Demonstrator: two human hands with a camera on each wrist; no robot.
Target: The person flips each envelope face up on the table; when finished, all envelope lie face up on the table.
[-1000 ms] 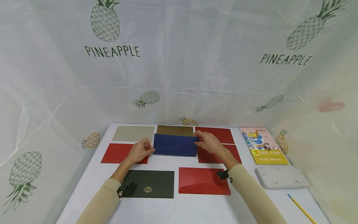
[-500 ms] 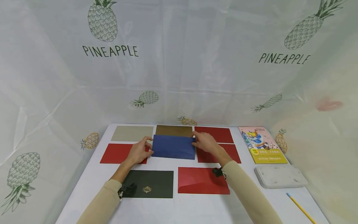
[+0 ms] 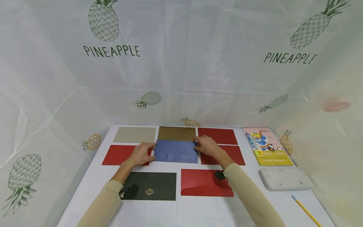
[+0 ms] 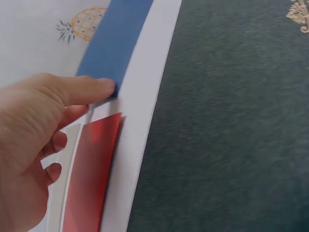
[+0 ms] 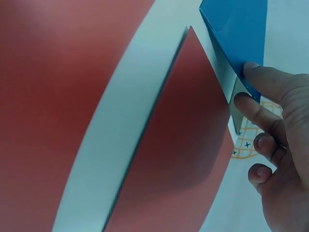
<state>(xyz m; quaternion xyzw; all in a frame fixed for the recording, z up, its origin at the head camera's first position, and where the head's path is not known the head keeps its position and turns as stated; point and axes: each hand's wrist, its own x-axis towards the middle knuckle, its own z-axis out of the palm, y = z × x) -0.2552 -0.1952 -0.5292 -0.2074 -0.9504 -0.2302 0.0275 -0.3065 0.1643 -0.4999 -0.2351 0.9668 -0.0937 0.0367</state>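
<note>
Blue envelope (image 3: 176, 152) sits between our left hand (image 3: 141, 153) and right hand (image 3: 208, 145) | right's pinching its end, left thumb's on a corner, can't tell if that's a pinch | we'd guess light, bendy, slick-ish, easily creased (paper, basically) | hold gently by the short ends, right at our hands

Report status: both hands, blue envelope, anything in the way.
Left hand holding blue envelope, left end. Right hand pinching right end. Red envelopes close on both sides, brown envelope behind.
</note>
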